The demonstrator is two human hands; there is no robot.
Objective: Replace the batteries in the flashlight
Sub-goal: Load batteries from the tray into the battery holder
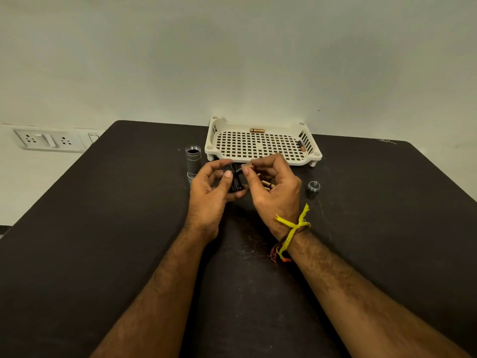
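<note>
My left hand [210, 188] grips a black battery holder [235, 180] above the dark table. My right hand [276, 186] pinches a copper-topped battery [248, 166] at the holder's upper end. A second battery [268, 185] is tucked under the fingers of my right hand. The silver flashlight body [193, 161] stands upright with its open end up, just left of my hands. Its tail cap [313, 187] with a spring lies on the table to the right.
A white perforated tray [260, 147] sits behind my hands, with one battery [257, 130] at its back edge and another [301, 146] at its right side. A wall socket panel [49, 141] is at the left. The dark table [103, 228] stretches wide.
</note>
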